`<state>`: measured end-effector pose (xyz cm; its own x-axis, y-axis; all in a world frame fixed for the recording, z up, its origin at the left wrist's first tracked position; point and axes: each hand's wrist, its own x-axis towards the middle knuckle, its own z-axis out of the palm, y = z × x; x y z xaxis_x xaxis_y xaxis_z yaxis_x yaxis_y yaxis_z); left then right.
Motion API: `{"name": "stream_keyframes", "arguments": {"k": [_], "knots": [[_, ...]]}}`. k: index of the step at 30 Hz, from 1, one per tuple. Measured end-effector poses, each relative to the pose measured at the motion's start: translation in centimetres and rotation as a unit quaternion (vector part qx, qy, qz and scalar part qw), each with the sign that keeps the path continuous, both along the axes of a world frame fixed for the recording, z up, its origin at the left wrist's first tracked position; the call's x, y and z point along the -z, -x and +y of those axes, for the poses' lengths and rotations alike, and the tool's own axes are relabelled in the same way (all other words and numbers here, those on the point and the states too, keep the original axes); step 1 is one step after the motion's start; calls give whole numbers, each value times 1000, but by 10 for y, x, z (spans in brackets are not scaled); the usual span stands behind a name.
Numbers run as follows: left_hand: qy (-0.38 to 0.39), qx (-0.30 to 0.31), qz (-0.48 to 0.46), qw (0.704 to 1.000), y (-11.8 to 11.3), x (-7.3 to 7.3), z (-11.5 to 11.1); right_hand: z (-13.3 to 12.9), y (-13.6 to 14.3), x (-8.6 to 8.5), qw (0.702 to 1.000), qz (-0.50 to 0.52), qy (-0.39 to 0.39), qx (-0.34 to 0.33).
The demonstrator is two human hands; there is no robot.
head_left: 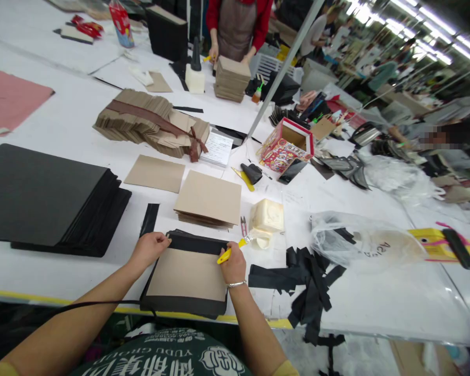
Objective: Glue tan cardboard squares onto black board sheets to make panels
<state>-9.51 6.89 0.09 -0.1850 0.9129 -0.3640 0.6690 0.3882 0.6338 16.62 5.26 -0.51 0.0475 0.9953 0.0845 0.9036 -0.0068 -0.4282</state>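
Observation:
In front of me a tan board (188,274) lies on a stack of black sheets (184,304), with a black strip (196,244) along its far edge. My left hand (151,248) pinches the left end of that strip. In my right hand (234,263) is a yellow-handled brush (229,253), its bristles pointing away to the right; the fingers also rest by the strip's right end. Just beyond the bristles stands a cream-coloured glue tub (266,216). Small red-handled snips (243,225) lie beside the tub.
Tan boards (209,196) are stacked ahead, and a large black sheet stack (43,193) sits at left. Loose black strips (309,284) pile at right, some hanging over the table edge. A bundle of tan pieces (149,122) and a red box (285,146) stand farther back. A co-worker (237,28) works opposite.

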Motion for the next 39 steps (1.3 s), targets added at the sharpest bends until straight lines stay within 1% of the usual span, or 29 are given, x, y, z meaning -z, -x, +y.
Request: {"name": "stream_keyframes", "arguments": {"k": [3,10,14,16,17,19,21,22,24,25,26,27,28,29,31,32,33,34,35,37,39], "knots": [[3,13,4,1000,1,-2,0,0,0,0,1000,1,3,0],[-8,16,8,1000,1,-1,0,1,0,0,1000,4,11,-4],[-1,20,19,1000,2,-3,1,2,1,0,1000,-2,16,-6],[-6,40,47,998,5,-4,0,2,-4,-1,1000,-10,15,-2],[-22,51,79,995,6,-5,-2,2,-8,-2,1000,-16,11,7],[-89,75,162,980,6,-6,-7,-1,-17,-5,999,-25,-8,34],[-186,119,217,951,-2,-7,-16,-7,-22,-7,999,-15,-36,36],[-232,162,221,933,-9,-8,-22,-10,-21,-8,999,-1,-51,15],[-291,282,199,892,-27,-6,-33,-17,-11,-6,995,34,-67,-68],[-303,344,185,869,-36,-4,-37,-19,-4,-4,990,48,-68,-116],[-300,393,177,851,-44,-1,-41,-21,4,-1,983,55,-66,-160],[-290,425,175,839,-48,3,-43,-22,11,2,977,56,-62,-196],[-279,440,179,834,-48,7,-45,-22,17,5,972,51,-57,-221],[-265,440,189,837,-44,10,-47,-22,20,7,970,41,-54,-235],[-245,401,220,855,-26,13,-51,-22,19,10,968,20,-51,-243],[-241,370,238,865,-12,11,-54,-23,15,10,970,14,-50,-239],[-244,338,254,873,3,6,-57,-25,10,9,972,10,-51,-231],[-254,310,267,876,19,-2,-61,-27,4,9,974,9,-52,-222],[-272,287,274,877,36,-14,-65,-29,-2,8,977,12,-58,-206],[-330,239,278,870,70,-43,-71,-34,-14,12,980,26,-68,-184],[-396,164,278,860,107,-74,-72,-36,-24,24,982,48,-98,-154]]}}
